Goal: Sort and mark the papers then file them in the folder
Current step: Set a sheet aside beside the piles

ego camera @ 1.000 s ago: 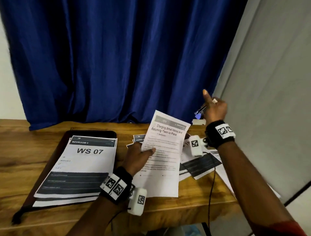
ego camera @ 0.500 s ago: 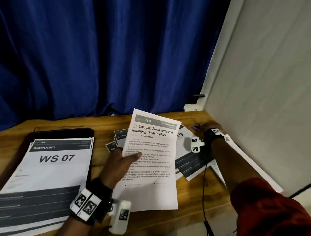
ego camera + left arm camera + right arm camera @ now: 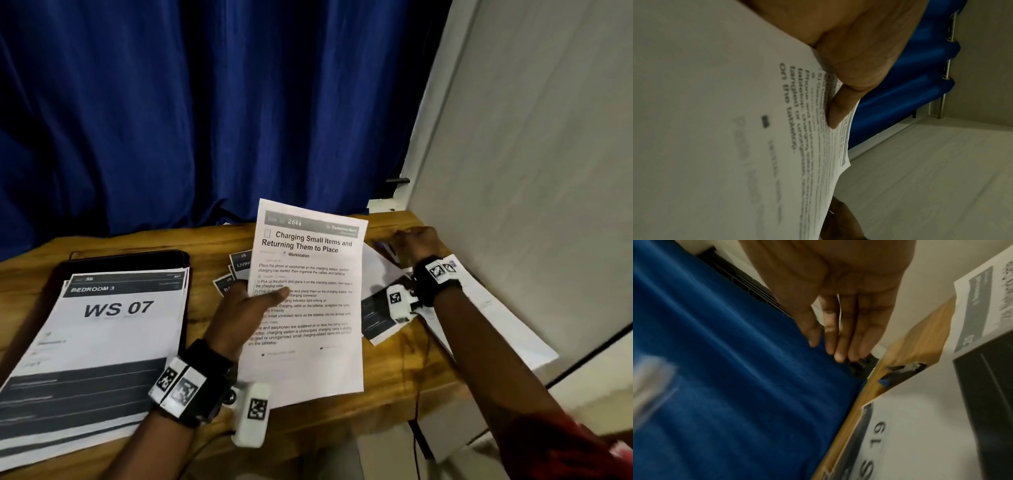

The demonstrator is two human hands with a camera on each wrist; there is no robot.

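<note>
At the bottom of the head view the left hand holds up a printed sheet headed "Charging Small Items and Returning Them to Place". The thumb lies across the printed face, pinching the sheet's left edge; the other fingers are hidden behind the paper. The sheet stands tilted above the wooden table in the lower middle of the frame and covers part of the scattered papers behind it.

In the lower left a stack of papers with "BEDROOM 3" and "WS 07" on top lies on a dark folder, whose edge shows beyond the stack's top.

To the right of the held sheet, loose pages with dark bands lie overlapping on the table, some reaching to the white wall at the right of the frame.

Farther back, at middle right, the right hand hangs low over the table's far corner. In the right wrist view its fingers are straight and close together, holding nothing. A pen with a blue part lies on the wood just beyond the fingertips, apart from them, beside a page marked "19".

Behind everything, a blue curtain fills the upper left and centre.
</note>
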